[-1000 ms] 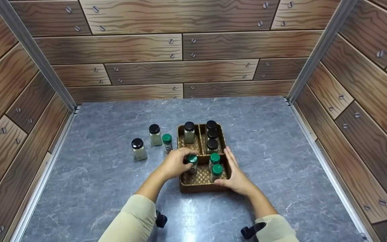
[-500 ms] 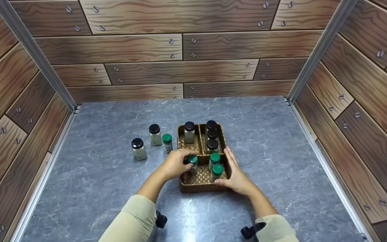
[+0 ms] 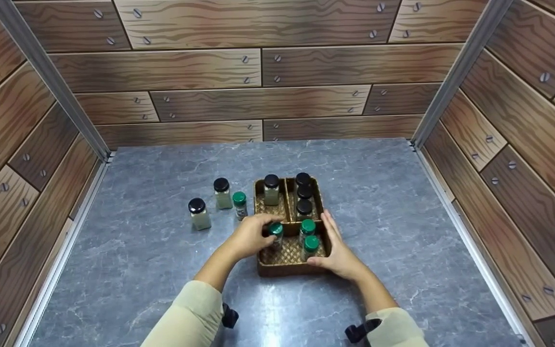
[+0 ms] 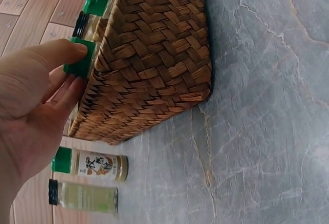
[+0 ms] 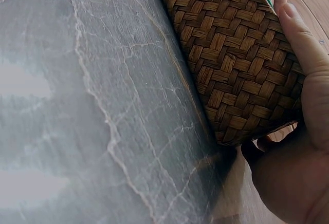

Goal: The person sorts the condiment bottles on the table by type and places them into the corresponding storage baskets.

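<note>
A woven basket with three compartments stands on the table. My left hand reaches over its left wall and pinches a green-capped spice jar in the front compartment. In the left wrist view, the thumb presses that jar's green cap. Two more green-capped jars stand upright at the right of this compartment. My right hand rests against the basket's front right corner, fingers straight along the right wall and thumb at the front rim. The right wrist view hides most of these fingers behind the woven wall.
One black-capped jar stands in the back left compartment, and several dark-capped jars line the back right one. Left of the basket are two black-capped jars and a green-capped jar. Wood-patterned walls surround the grey tabletop.
</note>
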A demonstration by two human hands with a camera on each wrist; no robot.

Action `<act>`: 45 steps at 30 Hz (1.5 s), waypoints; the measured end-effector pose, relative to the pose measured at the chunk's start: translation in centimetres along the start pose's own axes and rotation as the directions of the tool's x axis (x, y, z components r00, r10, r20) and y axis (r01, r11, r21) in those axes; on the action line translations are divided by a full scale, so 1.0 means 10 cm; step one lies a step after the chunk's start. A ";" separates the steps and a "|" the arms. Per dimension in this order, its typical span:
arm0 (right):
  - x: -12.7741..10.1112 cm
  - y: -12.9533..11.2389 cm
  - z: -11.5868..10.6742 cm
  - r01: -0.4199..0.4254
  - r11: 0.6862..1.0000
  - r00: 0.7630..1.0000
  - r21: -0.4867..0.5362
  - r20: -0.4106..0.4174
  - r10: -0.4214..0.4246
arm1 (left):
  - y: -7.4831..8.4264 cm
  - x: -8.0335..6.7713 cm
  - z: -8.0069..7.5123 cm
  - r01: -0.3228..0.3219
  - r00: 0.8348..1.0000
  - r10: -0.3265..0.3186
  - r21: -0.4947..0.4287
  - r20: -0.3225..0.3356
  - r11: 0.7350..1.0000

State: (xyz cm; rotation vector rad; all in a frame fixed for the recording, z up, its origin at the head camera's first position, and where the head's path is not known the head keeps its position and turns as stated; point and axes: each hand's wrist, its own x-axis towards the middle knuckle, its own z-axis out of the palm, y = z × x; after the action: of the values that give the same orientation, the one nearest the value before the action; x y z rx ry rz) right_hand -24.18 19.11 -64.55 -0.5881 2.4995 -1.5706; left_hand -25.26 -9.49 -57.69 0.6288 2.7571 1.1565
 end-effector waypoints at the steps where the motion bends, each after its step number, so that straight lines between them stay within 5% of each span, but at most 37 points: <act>1: 0.00 0.00 0.00 -0.002 1.000 1.000 -0.001 0.000 0.002 | 0.00 0.00 0.00 -0.004 1.000 0.004 -0.001 -0.001 1.000; 11: -0.01 -0.02 -0.01 -0.014 1.000 1.000 -0.002 0.002 0.014 | 0.02 -0.03 -0.08 -0.055 0.998 0.055 -0.026 -0.024 0.998; 25: 0.00 -0.02 0.01 -0.017 1.000 1.000 0.008 0.001 0.017 | -0.06 -0.08 -0.23 -0.044 0.998 0.034 -0.166 -0.060 0.985; 45: -0.01 -0.04 0.00 -0.022 1.000 1.000 0.001 0.003 0.022 | -0.30 -0.23 -0.57 0.001 0.964 -0.026 -0.097 -0.263 0.995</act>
State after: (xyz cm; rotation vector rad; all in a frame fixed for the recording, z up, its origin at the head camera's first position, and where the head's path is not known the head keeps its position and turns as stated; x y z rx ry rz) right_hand -24.02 18.97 -64.21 -0.5612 2.4944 -1.5619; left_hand -25.53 -16.11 -55.95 0.4756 2.8901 1.4577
